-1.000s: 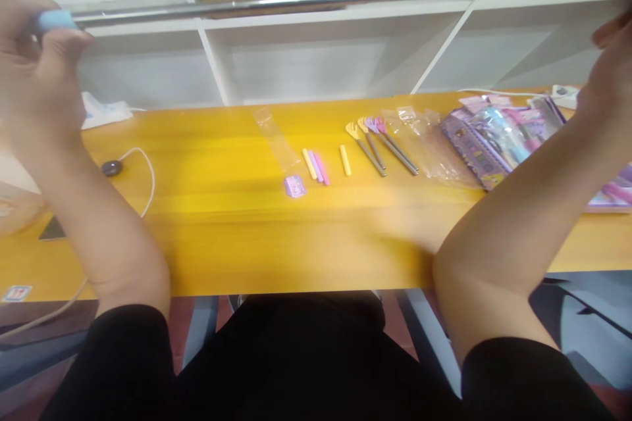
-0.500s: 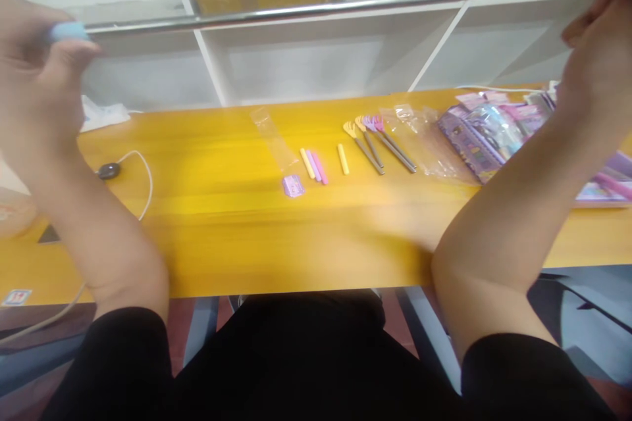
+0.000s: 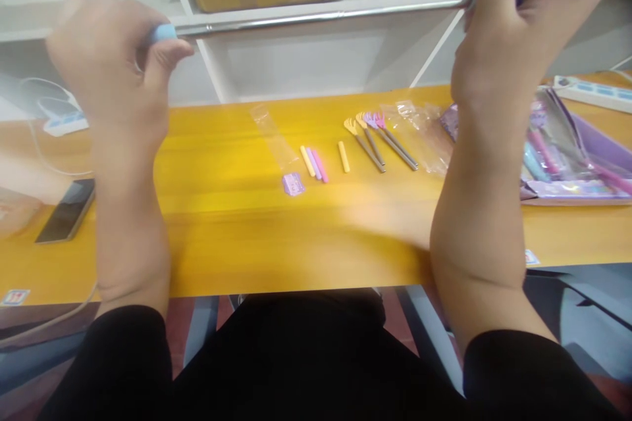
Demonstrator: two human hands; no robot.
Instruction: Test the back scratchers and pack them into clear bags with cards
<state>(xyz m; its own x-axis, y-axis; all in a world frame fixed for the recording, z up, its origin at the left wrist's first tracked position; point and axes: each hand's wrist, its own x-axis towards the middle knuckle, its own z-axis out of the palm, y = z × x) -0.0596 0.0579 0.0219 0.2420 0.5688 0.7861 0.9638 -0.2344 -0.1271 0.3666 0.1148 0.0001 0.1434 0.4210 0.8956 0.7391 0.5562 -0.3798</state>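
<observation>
At the top of the frame, the left hand (image 3: pixel 113 46) grips the metal rod (image 3: pixel 320 18) by its blue end; the right hand (image 3: pixel 538 20) seems closed on the other. The rod looks already drawn long; four claw-headed sticks (image 3: pixel 370 154), mid-frame on the desk (image 3: pixel 247 237), look short.

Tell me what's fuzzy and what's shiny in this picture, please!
Head view: the left hand and right hand are smeared with blur, and the blue-ended metal rod gleams; also head view: the yellow tabletop shows a pale glare patch, with shadow beside the right forearm.
</observation>
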